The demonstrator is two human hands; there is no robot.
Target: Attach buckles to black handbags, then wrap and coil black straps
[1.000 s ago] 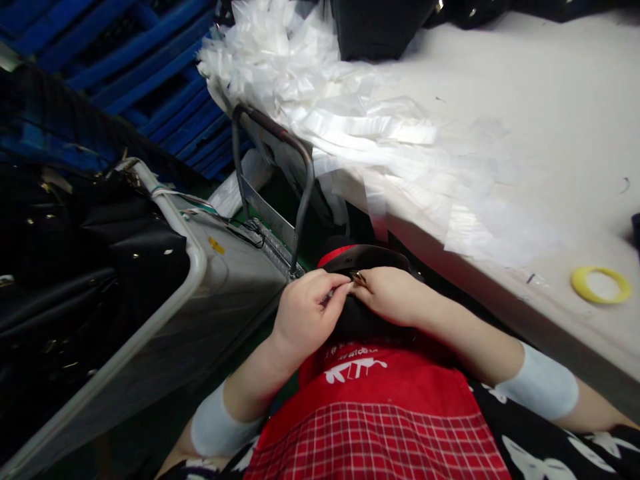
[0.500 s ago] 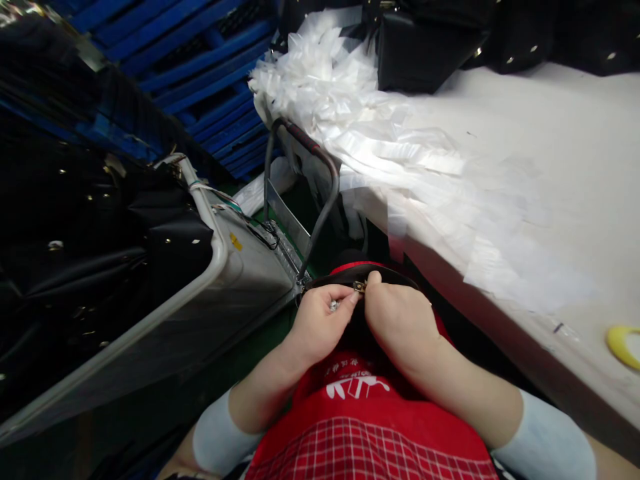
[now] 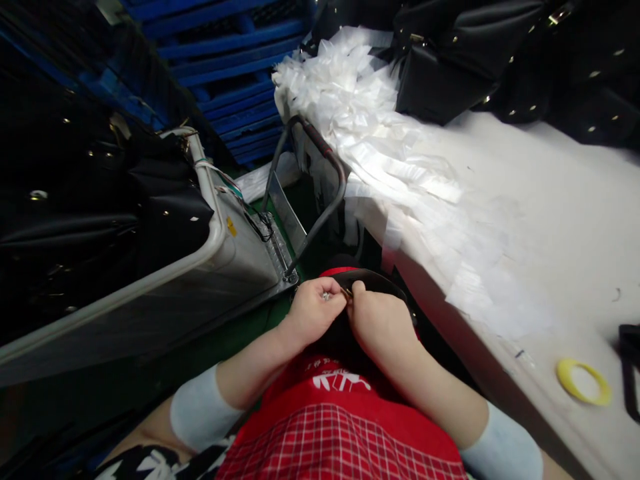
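Note:
Both hands meet in my lap over a black bag with a red edge. My left hand is closed, fingers pinched around a small shiny metal piece. My right hand is closed too, pinching a small brass fitting at the bag's rim. The two sets of fingertips touch. Most of the bag is hidden under my hands and a red apron.
A metal cart full of black bags stands at my left, its dark handle bar close ahead. The white table on my right carries a heap of white plastic strips, black bags and a yellow tape ring.
My hands stay pinched together on the fitting at the bag's rim. The view has swung, bringing the black bags at the back of the table into sight.

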